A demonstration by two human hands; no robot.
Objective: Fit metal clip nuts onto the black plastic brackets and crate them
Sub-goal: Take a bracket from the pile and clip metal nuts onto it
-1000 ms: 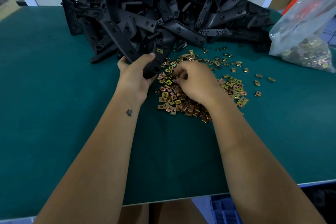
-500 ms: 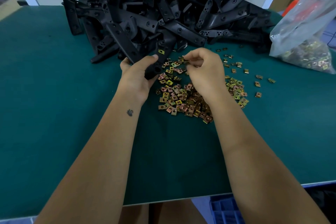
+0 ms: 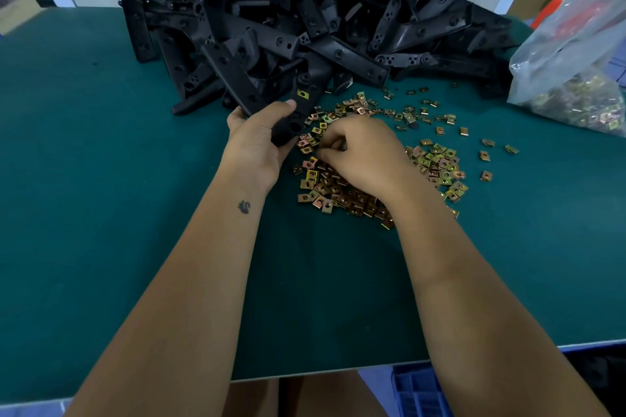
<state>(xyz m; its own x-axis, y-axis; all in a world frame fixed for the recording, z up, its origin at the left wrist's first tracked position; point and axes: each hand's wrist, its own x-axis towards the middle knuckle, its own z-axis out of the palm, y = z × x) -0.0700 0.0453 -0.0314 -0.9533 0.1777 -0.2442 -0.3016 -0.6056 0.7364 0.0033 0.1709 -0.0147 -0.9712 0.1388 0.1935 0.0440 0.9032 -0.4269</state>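
Gripping a black bracket (image 3: 298, 115) with thumb laid across its top and fingers curled underneath, the left hand (image 3: 257, 142) holds it just above the green table (image 3: 101, 213), at the near edge of the bracket pile (image 3: 305, 17). 1 yellow clip nut (image 3: 303, 93) already sits on the bracket's far end. The right hand (image 3: 364, 152) rests on the loose clip nuts (image 3: 437, 162) spread just nearer than the bracket pile, fingers curled down into them; whether they pinch a nut cannot be told. To the right of the bracket pile lies a clear plastic bag (image 3: 576, 54) with more nuts inside. Far nearer than the pile, below the table's edge, a blue crate (image 3: 420, 393) shows in part.
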